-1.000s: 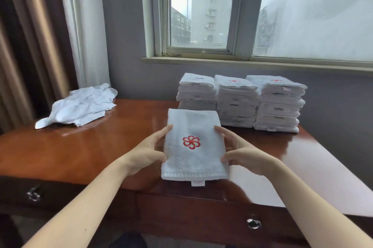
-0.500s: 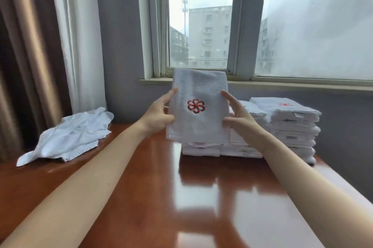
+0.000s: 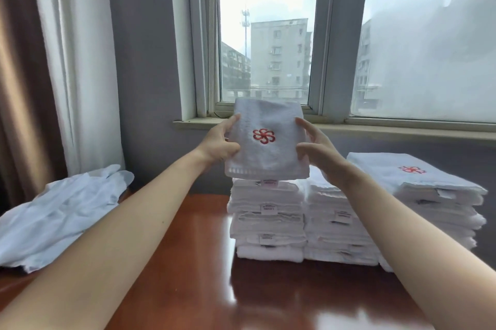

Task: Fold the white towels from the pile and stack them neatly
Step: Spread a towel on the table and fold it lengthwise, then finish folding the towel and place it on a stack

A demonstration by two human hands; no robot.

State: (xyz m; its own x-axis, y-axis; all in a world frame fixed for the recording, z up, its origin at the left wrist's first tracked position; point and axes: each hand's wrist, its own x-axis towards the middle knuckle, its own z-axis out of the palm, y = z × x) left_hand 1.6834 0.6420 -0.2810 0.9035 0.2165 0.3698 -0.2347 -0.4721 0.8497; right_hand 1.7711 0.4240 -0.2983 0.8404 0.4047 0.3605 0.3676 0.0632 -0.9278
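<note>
I hold a folded towel [image 3: 265, 147] with its red flower emblem facing me. My left hand [image 3: 218, 143] pinches its left edge and my right hand [image 3: 318, 149] pinches its right edge, thumbs on the front. Its bottom hem hangs right over the left stack [image 3: 268, 222]; I cannot tell whether they touch. That stack stands along the far edge of the counter [image 3: 204, 262], with the middle stack [image 3: 338, 225] just beside it and the right stack [image 3: 429, 195] towards the far right corner. The loose pile [image 3: 59, 211] of unfolded towels lies at the far left corner, well apart from the stacks.
</note>
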